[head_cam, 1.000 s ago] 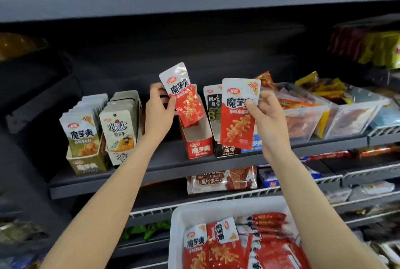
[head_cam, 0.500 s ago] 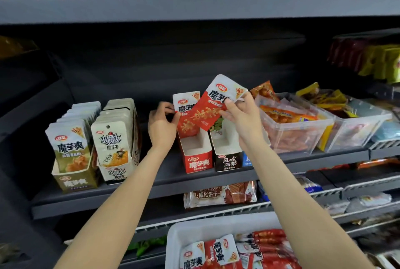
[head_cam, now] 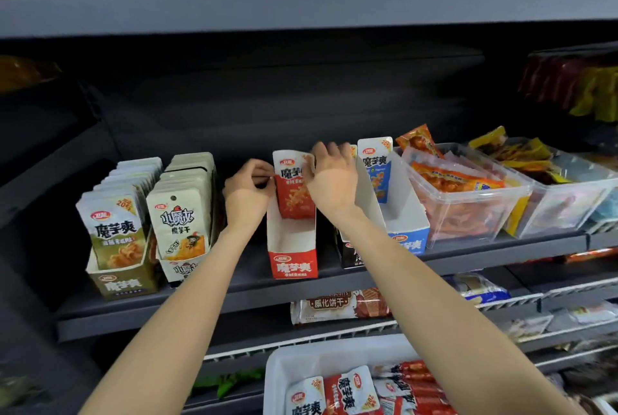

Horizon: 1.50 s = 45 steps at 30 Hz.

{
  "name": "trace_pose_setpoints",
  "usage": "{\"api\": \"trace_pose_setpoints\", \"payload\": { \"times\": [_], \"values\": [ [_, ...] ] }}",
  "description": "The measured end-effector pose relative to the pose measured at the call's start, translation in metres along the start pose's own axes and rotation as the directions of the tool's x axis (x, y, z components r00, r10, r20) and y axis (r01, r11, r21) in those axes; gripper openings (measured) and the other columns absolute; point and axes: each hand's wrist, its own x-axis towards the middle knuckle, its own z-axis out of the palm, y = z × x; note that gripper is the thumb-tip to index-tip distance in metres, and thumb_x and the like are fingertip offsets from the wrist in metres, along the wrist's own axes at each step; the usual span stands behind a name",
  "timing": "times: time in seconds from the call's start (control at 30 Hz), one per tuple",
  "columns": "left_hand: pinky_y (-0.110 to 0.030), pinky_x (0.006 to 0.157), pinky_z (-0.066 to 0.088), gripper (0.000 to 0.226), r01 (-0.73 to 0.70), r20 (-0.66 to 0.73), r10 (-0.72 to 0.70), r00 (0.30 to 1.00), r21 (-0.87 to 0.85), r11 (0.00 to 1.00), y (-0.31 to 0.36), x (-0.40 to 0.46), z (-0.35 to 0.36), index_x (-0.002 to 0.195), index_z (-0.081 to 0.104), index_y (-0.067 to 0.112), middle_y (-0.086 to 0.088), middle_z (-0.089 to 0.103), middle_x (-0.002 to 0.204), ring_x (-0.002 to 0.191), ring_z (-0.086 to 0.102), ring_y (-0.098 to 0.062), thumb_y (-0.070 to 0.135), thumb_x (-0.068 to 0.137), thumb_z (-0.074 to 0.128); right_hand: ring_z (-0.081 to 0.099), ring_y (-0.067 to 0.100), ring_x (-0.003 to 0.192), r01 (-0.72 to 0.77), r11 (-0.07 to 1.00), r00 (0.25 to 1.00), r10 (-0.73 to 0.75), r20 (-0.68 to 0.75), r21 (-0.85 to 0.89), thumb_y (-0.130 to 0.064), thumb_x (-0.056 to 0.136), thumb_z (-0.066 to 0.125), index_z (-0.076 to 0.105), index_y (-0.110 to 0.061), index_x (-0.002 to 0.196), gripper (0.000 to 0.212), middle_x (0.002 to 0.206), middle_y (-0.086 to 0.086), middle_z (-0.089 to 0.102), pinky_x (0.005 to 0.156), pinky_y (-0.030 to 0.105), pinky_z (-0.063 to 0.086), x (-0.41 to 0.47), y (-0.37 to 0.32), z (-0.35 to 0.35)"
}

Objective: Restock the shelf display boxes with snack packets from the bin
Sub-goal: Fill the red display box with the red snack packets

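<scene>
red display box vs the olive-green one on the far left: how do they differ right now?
The red display box holds only a packet or two at its back, its front part bare; the olive-green display box is packed full to the front. Both hands, left hand and right hand, work a red packet at the red box; nobody touches the green one. Shared: same brand-style carton with a low front lip, on the same shelf.

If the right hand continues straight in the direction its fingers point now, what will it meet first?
The right hand points into the shelf, its fingers curled over the top of the red snack packet standing in the red display box. Beyond that looks like the dark back panel, though depth is unclear.
</scene>
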Motion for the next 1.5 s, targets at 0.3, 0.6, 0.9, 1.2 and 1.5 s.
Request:
{"api": "trace_pose_setpoints", "payload": {
  "times": [0.3,0.6,0.9,1.2,1.5],
  "values": [
    [-0.023,0.075,0.044,0.016,-0.097,-0.018,0.105,0.994,0.243,0.965,0.013,-0.012,-0.005,0.103,0.063,0.018,0.005,0.067,0.103,0.096,0.062,-0.01,0.019,0.087,0.062,0.055,0.032,0.096,-0.06,0.996,0.996,0.065,-0.064,0.069,-0.014,0.072,0.073,0.063,-0.008,0.102,0.032,0.104,0.015,0.059,0.08,0.037,0.046,-0.001,-0.012,-0.003],
    [-0.018,0.066,0.041,0.02,-0.346,-0.097,0.35,0.932,0.058,0.937,0.042,-0.111,-0.031,0.099,0.064,0.014,0.012,0.061,0.085,0.074,0.052,-0.006,0.026,0.09,0.051,0.06,0.002,0.084,-0.251,0.727,0.954,0.072,0.292,0.64,-0.011,0.092,0.057,0.064,-0.018,0.099,0.012,0.089,-0.01,0.067,0.075,0.01,0.044,-0.099,0.008,-0.1],
    [-0.026,0.08,0.045,0.02,-0.296,0.472,0.2,0.858,0.138,0.945,-0.002,-0.222,-0.021,0.104,0.063,0.021,0.013,0.058,0.098,0.092,0.051,-0.007,0.029,0.089,0.052,0.062,0.004,0.089,-0.391,0.85,0.595,-0.06,0.801,0.353,-0.01,0.089,0.06,0.066,-0.015,0.102,0.015,0.094,-0.007,0.067,0.08,0.015,0.048,-0.237,0.071,-0.106],
    [-0.036,0.107,0.032,0.062,-0.131,0.694,-0.371,0.617,0.556,0.821,-0.027,-0.305,0.009,0.145,0.029,0.018,-0.006,0.037,0.147,0.134,0.034,-0.025,0.035,0.09,0.053,0.058,0.03,0.11,-0.202,0.954,0.458,0.291,0.84,-0.22,-0.055,0.088,0.053,0.044,-0.009,0.13,0.063,0.121,0.012,0.057,0.084,0.037,0.048,-0.299,0.063,-0.084],
    [-0.036,0.11,0.031,0.052,-0.05,0.733,-0.425,0.532,0.528,0.848,-0.029,-0.32,0.021,0.146,0.032,0.023,0.0,0.032,0.152,0.138,0.033,-0.021,0.042,0.098,0.04,0.062,0.031,0.102,-0.461,0.846,0.461,0.487,0.742,-0.268,-0.032,0.087,0.067,0.043,-0.003,0.116,0.048,0.11,0.014,0.062,0.077,0.037,0.05,-0.293,0.054,-0.064]
  ]
}}
